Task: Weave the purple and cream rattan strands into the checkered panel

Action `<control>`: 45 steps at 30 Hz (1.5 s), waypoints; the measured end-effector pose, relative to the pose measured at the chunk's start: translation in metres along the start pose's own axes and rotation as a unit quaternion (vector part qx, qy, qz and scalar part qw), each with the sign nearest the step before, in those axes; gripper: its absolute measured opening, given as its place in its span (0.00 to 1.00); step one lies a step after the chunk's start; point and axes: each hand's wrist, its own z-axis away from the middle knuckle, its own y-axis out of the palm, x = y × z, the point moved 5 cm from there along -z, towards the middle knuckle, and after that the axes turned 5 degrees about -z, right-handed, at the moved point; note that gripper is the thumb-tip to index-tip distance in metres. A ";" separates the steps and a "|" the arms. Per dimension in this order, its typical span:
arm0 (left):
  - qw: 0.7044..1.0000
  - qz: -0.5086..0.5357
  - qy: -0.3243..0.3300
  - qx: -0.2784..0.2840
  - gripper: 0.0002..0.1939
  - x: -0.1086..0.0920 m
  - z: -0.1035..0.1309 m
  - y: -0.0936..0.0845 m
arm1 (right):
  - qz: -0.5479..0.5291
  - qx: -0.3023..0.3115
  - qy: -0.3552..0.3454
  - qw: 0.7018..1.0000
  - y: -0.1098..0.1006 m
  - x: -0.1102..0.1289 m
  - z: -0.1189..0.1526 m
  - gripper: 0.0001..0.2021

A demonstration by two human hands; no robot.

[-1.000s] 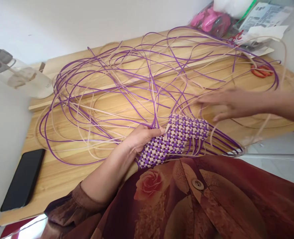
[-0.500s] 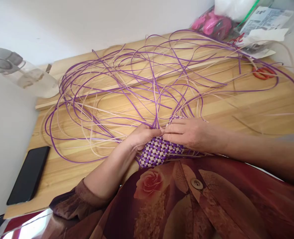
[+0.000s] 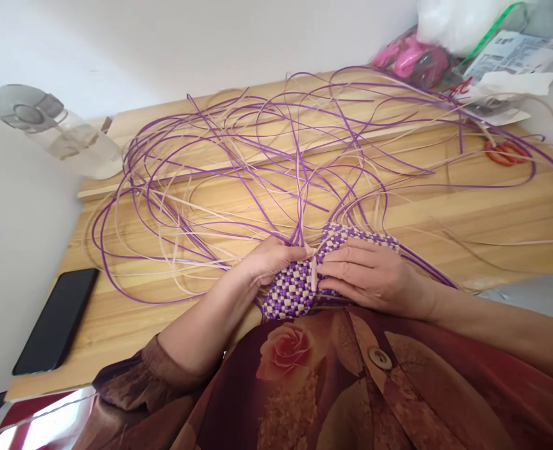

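A purple and beige woven piece (image 3: 288,292) in a checked pattern lies close against my body. My left hand (image 3: 270,259) is closed on its left part, the thumb pressed along the edge where several long plastic strips (image 3: 299,194) fan out. My right hand (image 3: 372,272) rests over the right part with fingers together and bent around it; its thumb is hidden. Right beside those fingertips, a short beige strip (image 3: 313,276) stands out across the weave. The underside of the piece is out of sight.
Loose strips arch over the wooden table (image 3: 130,325). A black phone (image 3: 55,322) lies at left, with a clear bottle (image 3: 79,144) behind it. At right are red-handled scissors (image 3: 505,152), papers (image 3: 515,62) and a pink bagged item (image 3: 414,59).
My right hand has shifted down and slightly right, uncovering more of the weave's upper right part and the beige strip. My left hand keeps its hold. The camera view has shifted slightly.
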 end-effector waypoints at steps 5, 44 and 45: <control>0.999 0.007 0.038 0.009 0.13 0.000 -0.002 0.001 | 0.010 -0.016 0.016 1.000 0.012 0.002 -0.005 0.05; 0.938 -0.325 0.103 -0.066 0.17 -0.014 0.007 0.000 | -0.510 0.010 0.206 0.835 0.039 -0.022 0.019 0.10; 0.935 -0.331 0.105 -0.071 0.16 -0.013 0.006 0.000 | -0.510 0.018 0.212 0.834 0.039 -0.023 0.019 0.11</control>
